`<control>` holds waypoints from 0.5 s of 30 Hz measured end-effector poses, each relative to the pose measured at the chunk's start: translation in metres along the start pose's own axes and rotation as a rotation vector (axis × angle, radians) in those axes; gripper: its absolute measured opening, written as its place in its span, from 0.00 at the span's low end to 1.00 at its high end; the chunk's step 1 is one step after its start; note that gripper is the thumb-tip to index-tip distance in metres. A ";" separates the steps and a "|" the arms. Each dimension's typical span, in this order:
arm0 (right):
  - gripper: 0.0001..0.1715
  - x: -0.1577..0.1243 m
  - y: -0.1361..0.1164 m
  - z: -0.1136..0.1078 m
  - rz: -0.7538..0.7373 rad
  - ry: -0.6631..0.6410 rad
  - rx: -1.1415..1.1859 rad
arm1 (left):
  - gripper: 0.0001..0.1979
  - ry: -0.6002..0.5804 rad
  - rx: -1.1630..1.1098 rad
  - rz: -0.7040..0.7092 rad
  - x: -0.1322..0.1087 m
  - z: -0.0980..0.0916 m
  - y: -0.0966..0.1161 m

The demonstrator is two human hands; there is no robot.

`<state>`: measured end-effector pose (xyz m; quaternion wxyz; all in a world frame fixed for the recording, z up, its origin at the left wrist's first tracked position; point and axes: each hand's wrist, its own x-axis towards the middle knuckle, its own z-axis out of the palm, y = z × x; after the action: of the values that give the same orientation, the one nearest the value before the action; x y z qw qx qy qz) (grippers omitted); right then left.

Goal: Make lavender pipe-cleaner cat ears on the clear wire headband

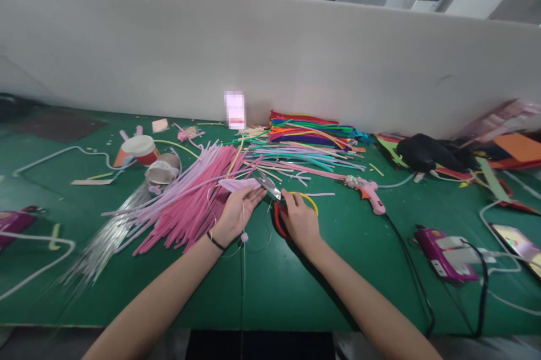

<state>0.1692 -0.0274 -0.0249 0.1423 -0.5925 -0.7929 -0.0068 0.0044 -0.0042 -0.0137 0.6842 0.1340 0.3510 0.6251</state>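
Observation:
My left hand point(238, 212) is closed on a pale lilac piece point(239, 184), thumb and fingers pinching it near the middle of the table. My right hand point(299, 218) grips a pair of scissors point(269, 187) with red handles; the blades point up and left and reach the right end of the lilac piece. Below my left hand a thin wire or string hangs with a small lilac bead-like bit point(244, 237) on it. Close by on the left lies a large bundle of pink pipe cleaners point(190, 208) mixed with lilac ones.
Multicoloured pipe cleaners point(313, 134) are stacked at the back. A pink glue gun point(372, 195) and a purple power strip point(443, 256) lie right, trailing cables. Left stand a lidded tub point(141, 149) and silvery strands point(107, 236). A grey partition point(270, 56) spans the back.

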 end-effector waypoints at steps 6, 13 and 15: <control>0.23 0.005 -0.003 -0.001 0.056 0.045 0.011 | 0.11 0.016 -0.004 -0.026 0.002 -0.001 0.000; 0.20 0.010 0.006 -0.001 0.198 0.041 -0.072 | 0.09 0.059 0.022 -0.089 0.002 -0.001 0.007; 0.20 0.010 0.009 0.000 0.168 0.049 -0.080 | 0.09 0.063 0.031 -0.105 0.001 0.000 0.008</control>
<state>0.1747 -0.0157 -0.0242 0.1379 -0.6618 -0.7357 -0.0410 -0.0020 -0.0019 -0.0093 0.7024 0.1063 0.3884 0.5869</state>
